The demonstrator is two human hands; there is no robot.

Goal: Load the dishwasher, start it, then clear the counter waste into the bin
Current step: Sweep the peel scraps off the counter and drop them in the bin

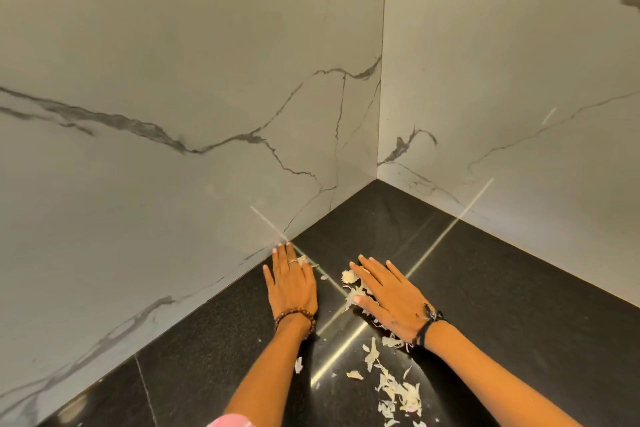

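Observation:
Pale peel scraps (398, 388) lie scattered on the black stone counter (485, 270). My left hand (292, 282) lies flat with straight fingers near the wall, its fingertips touching a small scrap (303, 260). My right hand (389, 296) lies flat on the counter with spread fingers, over a small heap of scraps (351, 282) that shows beside its thumb. More scraps trail from under the right wrist toward the near edge. No dishwasher or bin is in view.
Grey-veined marble walls (173, 114) meet in a corner (377, 177) behind the counter. Bright light streaks cross the glossy counter. A pink sleeve (228, 422) shows at the bottom edge. I wear a bead bracelet (294, 315) on the left wrist and a dark band (429, 321) on the right.

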